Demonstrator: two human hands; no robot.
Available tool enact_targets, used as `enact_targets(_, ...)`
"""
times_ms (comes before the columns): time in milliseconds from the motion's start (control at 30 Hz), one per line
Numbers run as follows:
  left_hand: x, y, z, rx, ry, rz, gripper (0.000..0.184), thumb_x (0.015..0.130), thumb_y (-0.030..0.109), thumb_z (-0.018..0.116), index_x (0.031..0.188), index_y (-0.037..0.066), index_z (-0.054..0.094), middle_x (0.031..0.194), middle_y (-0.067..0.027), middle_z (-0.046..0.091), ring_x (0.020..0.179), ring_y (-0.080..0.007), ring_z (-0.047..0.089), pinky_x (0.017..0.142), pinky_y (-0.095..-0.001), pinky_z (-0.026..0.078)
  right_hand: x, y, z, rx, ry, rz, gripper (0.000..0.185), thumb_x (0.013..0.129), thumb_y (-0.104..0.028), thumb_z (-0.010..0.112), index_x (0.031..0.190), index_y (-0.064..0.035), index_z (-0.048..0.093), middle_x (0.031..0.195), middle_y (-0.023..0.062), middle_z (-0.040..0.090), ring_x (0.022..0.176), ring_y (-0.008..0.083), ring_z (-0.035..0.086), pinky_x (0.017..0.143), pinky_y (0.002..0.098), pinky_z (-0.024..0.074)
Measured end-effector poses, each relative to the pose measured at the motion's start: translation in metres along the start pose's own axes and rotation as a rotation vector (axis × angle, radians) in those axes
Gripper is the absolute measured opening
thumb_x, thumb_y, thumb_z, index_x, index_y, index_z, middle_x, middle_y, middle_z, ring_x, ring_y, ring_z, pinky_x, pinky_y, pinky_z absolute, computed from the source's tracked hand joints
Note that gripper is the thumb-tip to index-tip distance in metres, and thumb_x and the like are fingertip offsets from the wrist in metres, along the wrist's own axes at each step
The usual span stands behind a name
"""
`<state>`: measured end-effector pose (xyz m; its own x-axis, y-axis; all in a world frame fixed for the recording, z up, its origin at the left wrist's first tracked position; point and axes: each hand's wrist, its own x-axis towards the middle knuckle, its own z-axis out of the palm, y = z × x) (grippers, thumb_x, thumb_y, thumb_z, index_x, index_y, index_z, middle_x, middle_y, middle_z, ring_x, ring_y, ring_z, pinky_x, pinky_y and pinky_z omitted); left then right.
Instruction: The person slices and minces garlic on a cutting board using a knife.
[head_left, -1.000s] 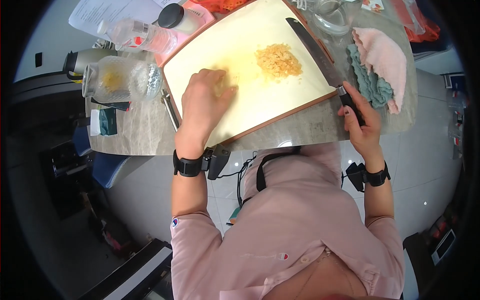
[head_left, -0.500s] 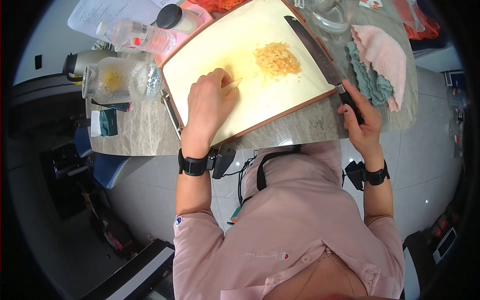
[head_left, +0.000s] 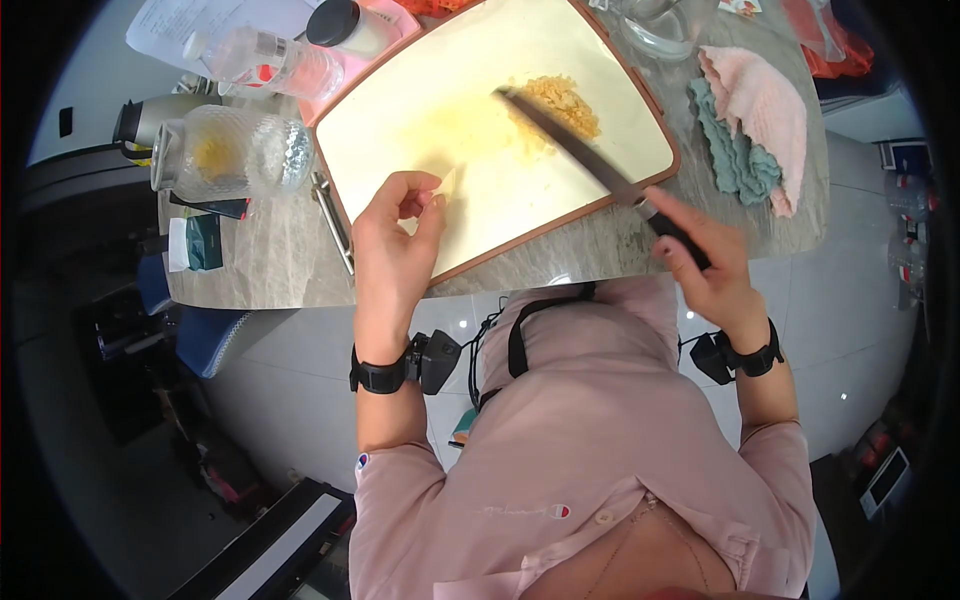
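Observation:
My right hand (head_left: 715, 265) is closed round the black handle of a kitchen knife (head_left: 580, 150). Its dark blade, slightly blurred, slants over the pale cutting board (head_left: 390, 120) and hides part of a heap of chopped yellowish-orange bits (head_left: 565, 100). Above the board's lower left part, my left hand (head_left: 400, 225) pinches a small pale-yellow piece (head_left: 447, 186) between thumb and fingers; I cannot tell what food it is. A faint yellow stain marks the board between that hand and the heap.
Left of the board lie a glass jar (head_left: 235, 155), a clear plastic bottle (head_left: 270, 65) and a metal rod-like utensil (head_left: 334, 225). A black-lidded jar (head_left: 345, 28) stands behind. Pink and green cloths (head_left: 765, 120) lie to the right, near a glass vessel (head_left: 655, 30).
The knife has lifted off the board's right edge and swung left over the chopped heap. My left hand has drawn back toward me and turned, showing the pale piece in its fingertips.

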<state>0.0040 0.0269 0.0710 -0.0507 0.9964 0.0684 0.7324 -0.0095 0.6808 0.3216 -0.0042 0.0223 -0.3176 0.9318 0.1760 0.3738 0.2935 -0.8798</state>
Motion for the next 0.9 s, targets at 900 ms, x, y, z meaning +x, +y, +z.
enact_targets(900, -0.019, -0.011, 0.042, 0.011, 0.068, 0.14, 0.018, 0.086, 0.004, 0.075, 0.102, 0.001, 0.068, 0.088, -0.0073, 0.065, 0.081, -0.0187, 0.06, 0.078, -0.03, 0.049, 0.012, -0.034, 0.023, -0.284, -0.08, -0.025, 0.049, 0.087, -0.003, 0.066, 0.135, -0.01, 0.059, 0.084, 0.0128, 0.061, 0.073, 0.0327, 0.062, 0.062, 0.0403, 0.0481)
